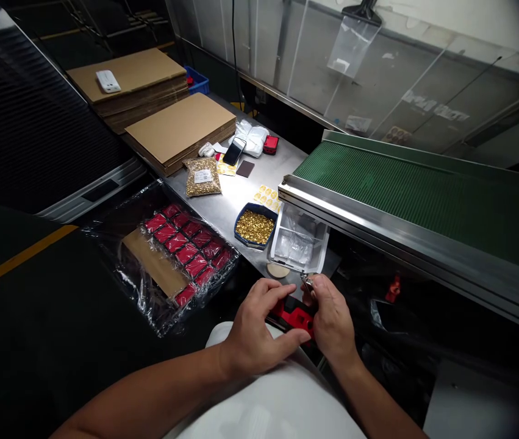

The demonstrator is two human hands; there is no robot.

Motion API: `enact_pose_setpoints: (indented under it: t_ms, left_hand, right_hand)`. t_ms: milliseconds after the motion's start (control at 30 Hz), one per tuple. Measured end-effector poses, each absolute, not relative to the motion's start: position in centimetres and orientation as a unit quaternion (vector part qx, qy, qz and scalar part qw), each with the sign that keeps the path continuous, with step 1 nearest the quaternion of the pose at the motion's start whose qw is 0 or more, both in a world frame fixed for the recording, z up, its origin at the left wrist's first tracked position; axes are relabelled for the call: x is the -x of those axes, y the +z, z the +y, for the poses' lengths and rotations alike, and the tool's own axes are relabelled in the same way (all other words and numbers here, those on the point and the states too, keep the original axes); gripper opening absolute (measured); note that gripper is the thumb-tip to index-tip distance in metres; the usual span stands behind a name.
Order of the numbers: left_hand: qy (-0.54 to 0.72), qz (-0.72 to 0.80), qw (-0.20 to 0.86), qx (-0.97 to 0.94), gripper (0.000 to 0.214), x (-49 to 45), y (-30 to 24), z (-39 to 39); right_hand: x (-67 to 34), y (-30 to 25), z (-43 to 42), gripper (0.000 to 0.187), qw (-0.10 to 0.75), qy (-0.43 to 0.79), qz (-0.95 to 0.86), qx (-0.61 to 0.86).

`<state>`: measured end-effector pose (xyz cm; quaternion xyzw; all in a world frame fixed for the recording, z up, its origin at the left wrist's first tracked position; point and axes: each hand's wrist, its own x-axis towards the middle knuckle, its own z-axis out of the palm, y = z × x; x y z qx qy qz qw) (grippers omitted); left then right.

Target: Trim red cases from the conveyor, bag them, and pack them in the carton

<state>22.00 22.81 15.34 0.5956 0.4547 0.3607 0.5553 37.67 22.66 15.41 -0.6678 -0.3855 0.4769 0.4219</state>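
Observation:
My left hand [259, 326] and my right hand [330, 317] are both closed around a small red and black case [292, 315] held low over my lap. The right hand's fingertips also pinch a small metal piece [307, 281] above the case. Just beyond the hands lies a clear plastic tray [299, 244] with transparent bags. To its left is a blue dish [254, 227] full of small gold-coloured parts.
A plastic-wrapped box [181, 247] of several red cases sits to the left. A green conveyor belt [424, 189] runs along the right. Further back lie a bag of gold parts [202, 177], a phone [234, 150], yellow sticker sheets [266, 196] and stacks of cardboard [181, 128].

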Motion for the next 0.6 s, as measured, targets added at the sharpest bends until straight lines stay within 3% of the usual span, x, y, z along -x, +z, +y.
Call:
enact_pose_setpoints:
  t_ms: [100,333,500,600]
  left_hand:
    - [0.344,0.428,0.55,-0.629,0.077,-21.6,14.9,22.8]
    - [0.321,0.357,0.601,-0.639,0.043,-20.4,15.0,23.4]
    - [0.272,0.389,0.597,-0.647,0.049,-20.9,15.4,24.0]
    - [0.248,0.413,0.607,-0.632,0.049,-21.1,15.5,24.2]
  right_hand:
    - [-37.9,15.6,22.8,0.043,0.405,0.48,-0.398,0.669]
    - [-38.7,15.3,23.5,0.042,0.369,0.499,-0.431,0.655]
    - [-38.5,16.0,23.9,0.042,0.335,0.5,-0.468,0.647]
    - [-38.9,16.2,24.5,0.041,0.364,0.524,-0.43,0.639]
